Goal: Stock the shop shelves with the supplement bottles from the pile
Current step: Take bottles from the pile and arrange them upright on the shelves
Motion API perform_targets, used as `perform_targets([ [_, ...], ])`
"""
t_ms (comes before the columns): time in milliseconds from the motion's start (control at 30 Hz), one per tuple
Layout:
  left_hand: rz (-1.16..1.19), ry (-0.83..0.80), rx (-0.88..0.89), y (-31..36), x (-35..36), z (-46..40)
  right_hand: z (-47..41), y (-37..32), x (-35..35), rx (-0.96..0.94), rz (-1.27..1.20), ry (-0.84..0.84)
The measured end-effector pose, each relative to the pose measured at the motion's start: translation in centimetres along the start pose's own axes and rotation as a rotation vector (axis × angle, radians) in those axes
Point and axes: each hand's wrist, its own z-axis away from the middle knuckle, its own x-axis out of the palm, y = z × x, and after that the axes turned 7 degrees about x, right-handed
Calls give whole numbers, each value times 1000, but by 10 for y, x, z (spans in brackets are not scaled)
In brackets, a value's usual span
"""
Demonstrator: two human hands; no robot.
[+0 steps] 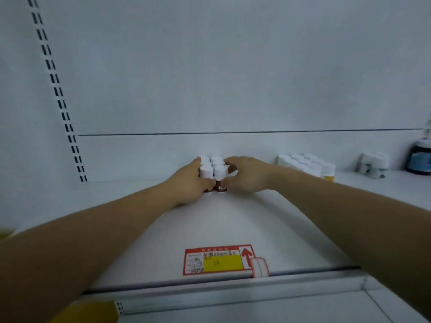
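Observation:
A tight cluster of several small supplement bottles [214, 167] with white caps and brown labels stands on the white shelf [233, 224], close to the back wall. My left hand [190, 183] presses against the cluster's left side, thumb at the front. My right hand [247, 174] cups the right side, fingers over the back caps and thumb at the front. Both hands squeeze the group between them. The lower parts of most bottles are hidden by my hands.
Further right on the same shelf stand a block of white-capped bottles with yellow labels [305, 165], a pair of white bottles [374, 165] and a dark blue jar [419, 159]. A red and yellow price tag [218, 261] sits at the shelf's front edge. A slotted upright [58, 94] runs down the left.

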Motion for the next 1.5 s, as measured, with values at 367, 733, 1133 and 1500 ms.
perform_targets([
  [367, 62, -15, -1, 0, 1, 2, -10, 3, -2, -47, -5, -11],
  [733, -62, -159, -99, -10, -8, -3, -17, 1, -18, 47, -273, -177],
  [1133, -69, -130, -68, -5, -7, 0, -29, 2, -8, 2, -88, -75],
  [1500, -72, -139, -115, -7, -6, 0, -24, 5, -14, -30, -190, -133],
])
